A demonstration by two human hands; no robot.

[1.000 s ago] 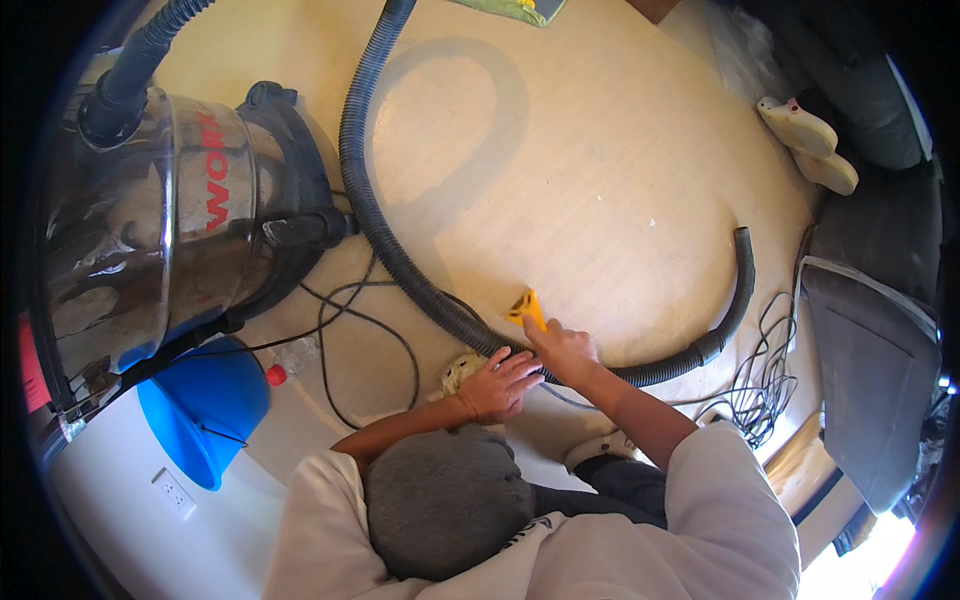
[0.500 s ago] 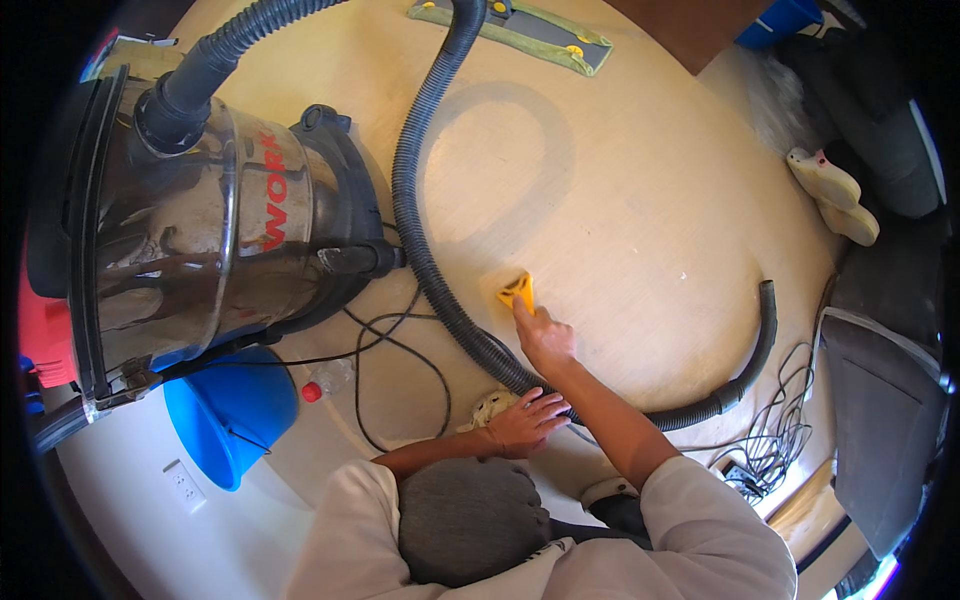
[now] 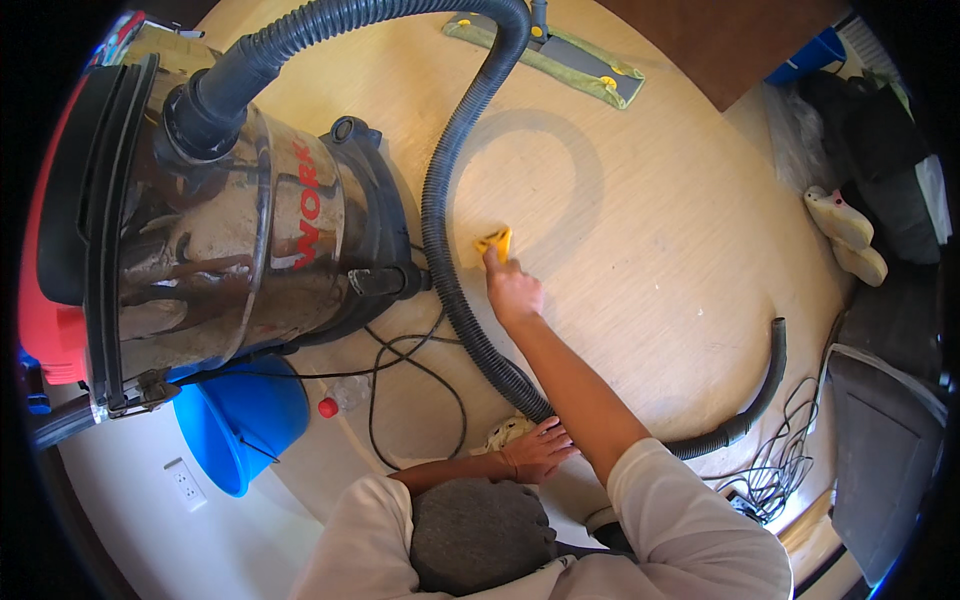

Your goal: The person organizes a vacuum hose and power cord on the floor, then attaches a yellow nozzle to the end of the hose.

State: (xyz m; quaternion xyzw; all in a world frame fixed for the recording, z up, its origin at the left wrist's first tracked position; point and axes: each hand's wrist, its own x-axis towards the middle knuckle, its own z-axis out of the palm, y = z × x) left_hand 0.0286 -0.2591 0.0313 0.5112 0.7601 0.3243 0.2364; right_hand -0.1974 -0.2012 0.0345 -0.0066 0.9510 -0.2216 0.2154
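My right hand (image 3: pixel 515 298) is closed on a small yellow scraper (image 3: pixel 496 241), its blade end held against the light wood-look floor (image 3: pixel 640 240). That arm reaches forward, just right of the ridged black vacuum hose (image 3: pixel 447 250). Close to me, my left hand (image 3: pixel 538 451) lies flat with its fingers stretched out, its fingertips by the hose; my right arm partly covers that spot, and I cannot tell if it presses on the hose or the floor. A pale crumpled cloth-like thing (image 3: pixel 508 432) sits beside the left hand.
A large steel drum vacuum (image 3: pixel 230 230) stands at left, with a blue bucket (image 3: pixel 245 415) and a red-capped bottle (image 3: pixel 345 395) near it. Black cable (image 3: pixel 465 420) loops over the floor. A flat mop (image 3: pixel 560 65) lies far off. Slippers (image 3: pixel 845 235) and coiled cords (image 3: pixel 780 460) are at right.
My right hand has pushed the scraper forward and slightly left. The left hand stays by the hose. The whole view has shifted a little, with the vacuum now farther into the picture.
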